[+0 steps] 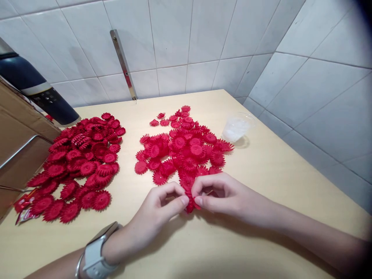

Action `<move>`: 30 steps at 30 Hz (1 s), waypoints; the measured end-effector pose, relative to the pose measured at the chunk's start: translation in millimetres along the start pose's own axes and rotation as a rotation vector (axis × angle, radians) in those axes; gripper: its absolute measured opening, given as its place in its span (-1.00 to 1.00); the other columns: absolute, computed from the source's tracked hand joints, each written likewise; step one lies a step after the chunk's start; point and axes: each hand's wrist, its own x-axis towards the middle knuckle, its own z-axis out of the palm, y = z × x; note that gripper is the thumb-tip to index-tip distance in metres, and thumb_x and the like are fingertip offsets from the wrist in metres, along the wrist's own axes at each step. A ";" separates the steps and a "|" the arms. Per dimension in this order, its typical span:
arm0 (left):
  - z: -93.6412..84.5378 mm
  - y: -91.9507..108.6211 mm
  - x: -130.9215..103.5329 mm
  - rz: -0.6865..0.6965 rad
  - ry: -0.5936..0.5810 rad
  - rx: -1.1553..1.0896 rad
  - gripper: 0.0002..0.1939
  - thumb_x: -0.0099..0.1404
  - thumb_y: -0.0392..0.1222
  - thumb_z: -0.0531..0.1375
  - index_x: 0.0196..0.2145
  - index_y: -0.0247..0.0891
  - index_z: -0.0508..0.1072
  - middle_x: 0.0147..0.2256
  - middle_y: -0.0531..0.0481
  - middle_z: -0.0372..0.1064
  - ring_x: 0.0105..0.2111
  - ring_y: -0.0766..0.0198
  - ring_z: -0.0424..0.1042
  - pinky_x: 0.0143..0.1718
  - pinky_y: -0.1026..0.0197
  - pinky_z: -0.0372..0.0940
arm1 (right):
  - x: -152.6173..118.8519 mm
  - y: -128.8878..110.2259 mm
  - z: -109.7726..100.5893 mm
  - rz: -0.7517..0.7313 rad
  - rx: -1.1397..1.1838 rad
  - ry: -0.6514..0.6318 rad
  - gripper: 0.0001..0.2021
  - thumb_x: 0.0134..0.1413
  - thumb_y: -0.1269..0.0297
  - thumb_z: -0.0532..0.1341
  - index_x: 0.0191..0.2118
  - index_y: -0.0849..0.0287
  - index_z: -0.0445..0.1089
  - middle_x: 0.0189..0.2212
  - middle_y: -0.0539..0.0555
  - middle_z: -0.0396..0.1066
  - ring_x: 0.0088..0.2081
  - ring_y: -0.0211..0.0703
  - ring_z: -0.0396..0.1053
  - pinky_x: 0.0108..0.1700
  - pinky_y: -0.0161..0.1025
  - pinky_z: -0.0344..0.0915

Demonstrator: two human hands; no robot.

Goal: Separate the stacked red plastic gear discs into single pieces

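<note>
My left hand (pixel 164 205) and my right hand (pixel 223 195) meet at the near edge of the middle pile. Between their pinched thumbs and forefingers is a red fringed flower piece (pixel 190 204), held from both sides and partly hidden by the fingertips. Just beyond my hands spreads a loose pile of red fringed flower pieces (pixel 188 149), round with toothed edges. Farther left lies a second, denser heap of red flower pieces (pixel 84 155), which look thicker and layered.
A clear plastic cup (pixel 236 128) with whitish contents stands right of the middle pile. At the left are a cardboard box (pixel 17 128), a dark bottle (pixel 35 85) and a small red wrapper (pixel 26 205). Tiled walls (pixel 174 35) border the table (pixel 279 170) behind and at right.
</note>
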 end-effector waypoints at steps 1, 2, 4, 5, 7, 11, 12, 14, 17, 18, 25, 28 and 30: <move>-0.2 -1.3 0.1 -0.004 -0.013 -0.012 -0.87 0.12 -0.20 0.20 -0.50 -0.31 0.36 -0.51 0.05 0.30 -0.45 0.34 0.28 -0.39 0.31 0.16 | 0.1 0.0 0.2 -0.004 -0.011 0.001 -0.89 0.01 0.36 0.17 -0.48 0.23 0.27 -0.61 -0.07 0.21 -0.56 -0.37 0.12 -0.53 -0.40 0.04; -0.2 -2.7 0.2 -0.008 -0.025 -0.028 -0.86 0.10 -0.19 0.22 -0.49 -0.31 0.35 -0.50 0.06 0.29 -0.46 0.35 0.26 -0.40 0.32 0.15 | 0.1 0.1 0.4 -0.007 -0.020 0.001 -0.89 0.01 0.37 0.17 -0.49 0.24 0.27 -0.61 -0.07 0.20 -0.56 -0.37 0.11 -0.53 -0.40 0.03; 0.3 -5.0 0.2 -0.017 -0.039 -0.053 -0.85 0.09 -0.20 0.24 -0.48 -0.30 0.34 -0.50 0.08 0.28 -0.47 0.38 0.24 -0.43 0.33 0.14 | -0.1 0.5 1.2 -0.008 -0.025 -0.004 -0.90 0.01 0.39 0.16 -0.49 0.24 0.26 -0.61 -0.07 0.19 -0.55 -0.37 0.11 -0.53 -0.40 0.03; 0.6 -5.7 0.0 -0.017 -0.040 -0.055 -0.86 0.10 -0.21 0.23 -0.47 -0.31 0.35 -0.50 0.08 0.28 -0.48 0.38 0.24 -0.43 0.34 0.14 | -0.2 0.8 1.6 -0.007 -0.021 -0.006 -0.90 0.01 0.39 0.15 -0.48 0.24 0.26 -0.60 -0.07 0.20 -0.55 -0.37 0.11 -0.52 -0.39 0.03; 1.2 -5.9 -0.7 -0.006 -0.024 -0.047 -0.89 0.13 -0.23 0.20 -0.47 -0.31 0.36 -0.50 0.07 0.29 -0.47 0.38 0.24 -0.43 0.33 0.15 | -0.3 0.9 2.4 -0.009 -0.010 -0.003 -0.91 0.01 0.41 0.14 -0.48 0.24 0.25 -0.61 -0.07 0.19 -0.55 -0.37 0.11 -0.52 -0.40 0.03; 0.8 -2.7 -0.9 0.038 0.009 -0.042 -0.90 0.16 -0.28 0.16 -0.50 -0.31 0.36 -0.51 0.07 0.30 -0.47 0.37 0.27 -0.41 0.33 0.16 | 0.5 -2.2 0.8 -0.033 -0.009 0.065 -0.88 -0.02 0.47 0.13 -0.52 0.23 0.24 -0.62 -0.08 0.19 -0.57 -0.38 0.10 -0.54 -0.41 0.02; 0.4 -1.9 -0.4 0.049 0.025 -0.042 -0.89 0.16 -0.29 0.16 -0.51 -0.30 0.36 -0.52 0.08 0.30 -0.48 0.38 0.28 -0.42 0.34 0.16 | 0.7 -3.7 -0.6 -0.041 -0.024 0.085 -0.88 -0.03 0.48 0.13 -0.53 0.22 0.24 -0.61 -0.08 0.20 -0.57 -0.38 0.12 -0.54 -0.41 0.03; -0.5 -0.9 0.8 0.061 0.057 -0.042 -0.88 0.16 -0.29 0.16 -0.52 -0.30 0.35 -0.53 0.09 0.30 -0.48 0.38 0.28 -0.42 0.34 0.15 | 0.8 -7.0 -4.4 -0.060 -0.081 0.121 -0.88 -0.05 0.48 0.12 -0.54 0.22 0.25 -0.61 -0.07 0.23 -0.56 -0.36 0.15 -0.53 -0.40 0.05; -1.1 -1.9 1.4 0.060 0.081 -0.031 -0.87 0.15 -0.27 0.17 -0.53 -0.31 0.34 -0.53 0.09 0.29 -0.49 0.38 0.26 -0.42 0.33 0.12 | 0.3 -11.1 -10.9 -0.075 -0.193 0.160 -0.88 -0.08 0.51 0.12 -0.56 0.22 0.25 -0.62 -0.07 0.23 -0.56 -0.34 0.15 -0.52 -0.38 0.04; -1.1 -2.6 1.1 0.060 0.082 -0.028 -0.86 0.15 -0.26 0.17 -0.53 -0.31 0.34 -0.53 0.08 0.28 -0.49 0.38 0.25 -0.43 0.33 0.12 | 0.2 -11.8 -13.0 -0.077 -0.215 0.163 -0.88 -0.09 0.51 0.11 -0.56 0.22 0.25 -0.61 -0.06 0.23 -0.55 -0.34 0.14 -0.52 -0.37 0.04; -1.4 -5.2 -1.9 0.070 0.086 -0.021 -0.85 0.16 -0.22 0.17 -0.51 -0.31 0.32 -0.50 0.06 0.29 -0.48 0.36 0.24 -0.42 0.29 0.10 | 1.2 -12.0 -21.8 -0.068 -0.278 0.144 -0.89 -0.13 0.47 0.09 -0.59 0.21 0.21 -0.65 -0.08 0.18 -0.58 -0.33 0.10 -0.55 -0.35 -0.01; -2.1 -5.3 -2.2 0.076 0.103 -0.010 -0.85 0.15 -0.22 0.17 -0.52 -0.31 0.31 -0.53 0.07 0.27 -0.49 0.36 0.23 -0.44 0.30 0.09 | 2.3 -12.2 -23.2 -0.066 -0.290 0.163 -0.88 -0.15 0.46 0.09 -0.60 0.20 0.18 -0.67 -0.08 0.18 -0.59 -0.34 0.11 -0.55 -0.35 0.01; -2.3 -5.7 -2.9 0.073 0.103 -0.015 -0.85 0.15 -0.21 0.17 -0.51 -0.30 0.31 -0.53 0.07 0.27 -0.49 0.36 0.24 -0.44 0.29 0.10 | 2.9 -12.6 -25.0 -0.074 -0.303 0.206 -0.88 -0.16 0.46 0.08 -0.61 0.19 0.17 -0.67 -0.08 0.19 -0.60 -0.33 0.14 -0.55 -0.35 0.03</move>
